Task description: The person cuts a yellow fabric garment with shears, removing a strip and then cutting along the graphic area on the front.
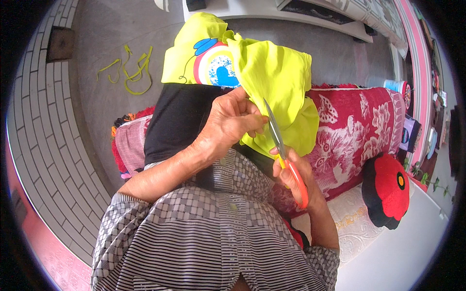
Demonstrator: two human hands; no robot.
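Note:
A neon yellow-green cloth garment (276, 69) with a printed design in blue, white and red lies across my knees, over black trousers. My left hand (238, 114) pinches its edge between thumb and fingers. In my right hand (295, 171) is a pair of scissors (278, 136) with orange and yellow handles. Their blades point up and away from me, over the cloth and just right of my left fingertips. The blades look close together. Part of the yellow handle is hidden behind my right fingers.
Narrow yellow-green cloth strips (138, 76) lie on the grey floor at the left. I sit on a seat with a red and white patterned cover (346, 134). A red and black flower-shaped cushion (387, 189) is at the right. White furniture (247, 11) stands ahead.

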